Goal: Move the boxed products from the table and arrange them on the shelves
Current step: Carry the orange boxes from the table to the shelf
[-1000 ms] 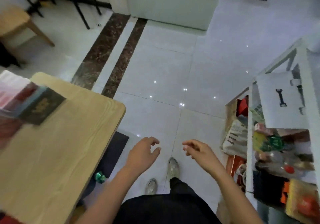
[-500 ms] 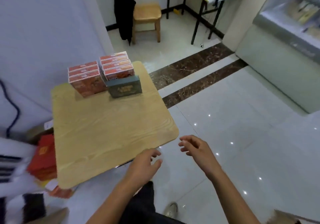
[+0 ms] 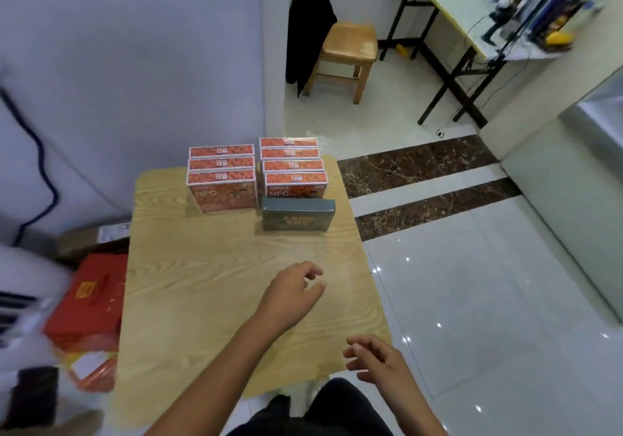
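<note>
Judging by the table [image 3: 209, 300], most of the job is left. Seven orange boxes [image 3: 222, 179] stand along its far edge in two rows, three toward the far left corner and four toward the far right. A dark green box [image 3: 298, 215] stands just in front of the right row. The shelves are out of view, so what they already hold cannot be told. The left hand [image 3: 290, 295] hovers over the table's right half, fingers loosely curled and empty. The right hand [image 3: 377, 358] hangs by the near right corner, relaxed and empty too.

The tabletop is pale wood grain with rounded corners. Around it are glossy white floor tiles [image 3: 488, 300] crossed by dark marble strips, a cluttered desk [image 3: 472, 7], red packages [image 3: 87, 300] on the floor off the left edge, a hanging black garment [image 3: 310, 24] and a wooden stool [image 3: 349, 41]
</note>
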